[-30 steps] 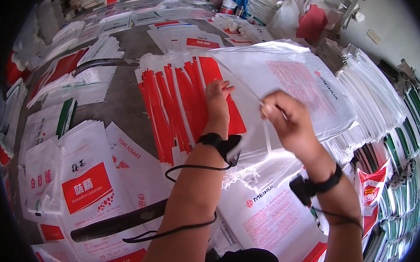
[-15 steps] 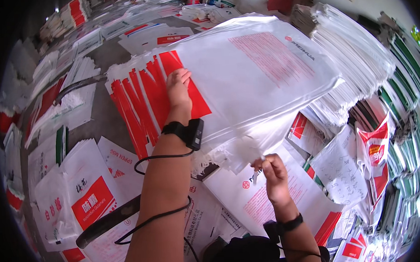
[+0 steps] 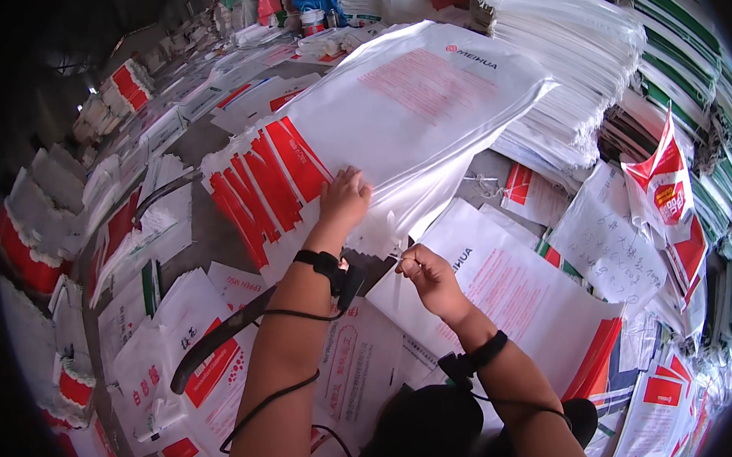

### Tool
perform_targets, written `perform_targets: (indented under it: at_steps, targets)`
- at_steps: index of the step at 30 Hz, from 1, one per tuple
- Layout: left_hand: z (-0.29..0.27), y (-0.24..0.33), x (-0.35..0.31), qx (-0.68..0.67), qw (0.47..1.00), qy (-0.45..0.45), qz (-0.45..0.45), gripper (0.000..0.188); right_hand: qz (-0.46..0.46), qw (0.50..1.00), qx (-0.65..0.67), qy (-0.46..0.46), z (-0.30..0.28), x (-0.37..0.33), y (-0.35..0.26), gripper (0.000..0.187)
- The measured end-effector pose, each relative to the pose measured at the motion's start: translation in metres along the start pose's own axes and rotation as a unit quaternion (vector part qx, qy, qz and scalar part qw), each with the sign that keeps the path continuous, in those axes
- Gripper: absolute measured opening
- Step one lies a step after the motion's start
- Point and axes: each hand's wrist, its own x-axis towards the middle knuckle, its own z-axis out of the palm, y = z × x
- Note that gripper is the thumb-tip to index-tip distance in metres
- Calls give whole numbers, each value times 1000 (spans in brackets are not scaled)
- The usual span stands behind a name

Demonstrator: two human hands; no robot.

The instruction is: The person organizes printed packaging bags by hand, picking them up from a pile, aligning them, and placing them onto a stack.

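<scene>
A thick stack of white woven bags with red bands (image 3: 425, 101) lies across the middle, its layers fanned at the left end. My left hand (image 3: 346, 200) rests on the stack's near edge beside the red band, fingers bent over the top bag; its thumb is hidden. Just below the stack's frayed near corner, my right hand (image 3: 429, 279) is closed in a pinch. A thin white strip (image 3: 396, 270) shows at its fingertips, too small to make out well. Under that hand lies another white bag with red print (image 3: 510, 295).
Tall piles of folded bags (image 3: 564, 53) stand at the right, with green-edged piles (image 3: 680, 63) beyond. A red and white bag (image 3: 669, 200) sticks up there. Dark curved bars (image 3: 223, 339) show left of the stack. Loose bags (image 3: 161, 355) cover the floor at left.
My left hand has slid from the red band toward the stack's near edge. My right hand has moved left and slightly up, still pinched. The view has shifted.
</scene>
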Motion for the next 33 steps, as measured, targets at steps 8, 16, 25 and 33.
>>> perform_targets:
  at_steps: [8,16,25,33]
  targets:
    - [0,-13,-26,9,987,145,65,39,10,1000,-17,-9,1,-8,-4,6]
    - [-15,-7,-45,-254,898,138,331,11,-116,983,-86,115,-33,42,-2,12]
    - [-15,-10,-53,-456,870,18,188,10,124,976,-168,65,-13,32,13,51]
    - [-18,-13,-55,-447,873,31,192,14,249,962,-108,2,-12,39,-8,20]
